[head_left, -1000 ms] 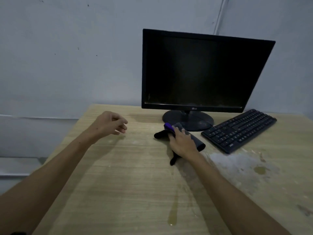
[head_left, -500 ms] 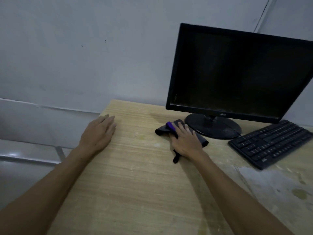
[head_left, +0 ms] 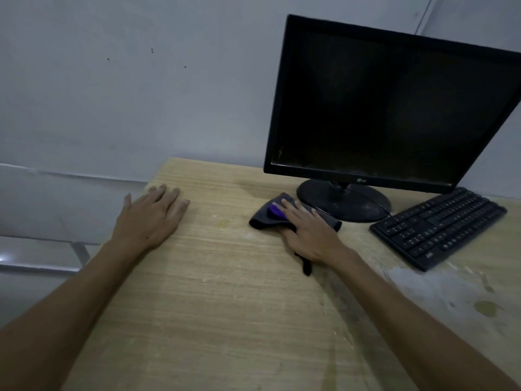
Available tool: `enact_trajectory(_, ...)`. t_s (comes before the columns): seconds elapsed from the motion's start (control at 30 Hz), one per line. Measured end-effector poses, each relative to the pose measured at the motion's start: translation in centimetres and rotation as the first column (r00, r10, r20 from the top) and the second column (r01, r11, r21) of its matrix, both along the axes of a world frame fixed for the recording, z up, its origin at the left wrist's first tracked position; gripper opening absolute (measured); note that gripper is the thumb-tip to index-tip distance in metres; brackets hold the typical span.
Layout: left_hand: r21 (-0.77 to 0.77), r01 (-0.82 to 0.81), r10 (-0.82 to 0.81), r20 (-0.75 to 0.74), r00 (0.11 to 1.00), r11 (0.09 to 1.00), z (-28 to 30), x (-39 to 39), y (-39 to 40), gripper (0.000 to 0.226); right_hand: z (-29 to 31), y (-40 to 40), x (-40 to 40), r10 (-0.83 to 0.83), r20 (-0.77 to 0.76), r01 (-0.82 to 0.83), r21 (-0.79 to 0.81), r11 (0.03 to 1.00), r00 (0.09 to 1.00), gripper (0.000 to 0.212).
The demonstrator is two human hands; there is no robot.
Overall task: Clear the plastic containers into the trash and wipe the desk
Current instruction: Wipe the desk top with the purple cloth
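A dark cloth (head_left: 262,218) with a purple patch lies on the wooden desk (head_left: 225,292), just in front of the monitor's base. My right hand (head_left: 307,230) presses flat on the cloth with straight fingers. My left hand (head_left: 149,215) rests flat on the desk near its far left corner, fingers spread and holding nothing. No plastic containers are in view.
A black monitor (head_left: 394,103) stands at the back right on a round base (head_left: 344,201). A black keyboard (head_left: 439,224) lies to its right. Pale stains and a yellowish spot (head_left: 485,306) mark the desk's right side. A grey wall runs behind.
My left hand came down from a loose curl above the desk and now lies flat near the left corner. My right hand stays pressed on the cloth. The view shifted left.
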State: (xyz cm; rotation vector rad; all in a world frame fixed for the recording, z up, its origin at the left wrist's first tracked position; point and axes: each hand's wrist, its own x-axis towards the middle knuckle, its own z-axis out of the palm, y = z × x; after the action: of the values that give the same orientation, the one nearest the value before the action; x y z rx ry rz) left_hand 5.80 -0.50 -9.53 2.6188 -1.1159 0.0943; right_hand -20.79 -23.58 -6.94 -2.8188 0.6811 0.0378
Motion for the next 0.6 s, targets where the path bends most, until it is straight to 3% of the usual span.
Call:
enact_trajectory(0.13,-0.048,0.156,-0.159,-0.046,0.986,0.987,0.3,-0.2,-0.3,0.068,0.2,-0.6,0.8,0.043,0.001,-0.043,0.028,0.999,0.999,0.059)
enact_trajectory(0.27,-0.102,0.312,-0.321,-0.083,0.944,0.945,0.7,-0.8,-1.2,0.079,0.0,-2.2,-4.6,0.022,-0.021,-0.02,0.094,0.995,1.0,0.06)
enact_trajectory(0.47,-0.089,0.387,-0.393,-0.075,0.916,0.918,0.6,-1.0,-4.1,0.092,0.0,-3.0,-9.9,-0.085,-0.038,0.088,0.089,0.992,0.996,0.056)
enact_trajectory(0.6,-0.107,0.399,-0.408,-0.083,0.909,0.911,0.6,-1.2,-4.4,0.08,0.2,-1.8,-7.0,-0.059,-0.041,0.062,0.084,0.995,0.997,0.052)
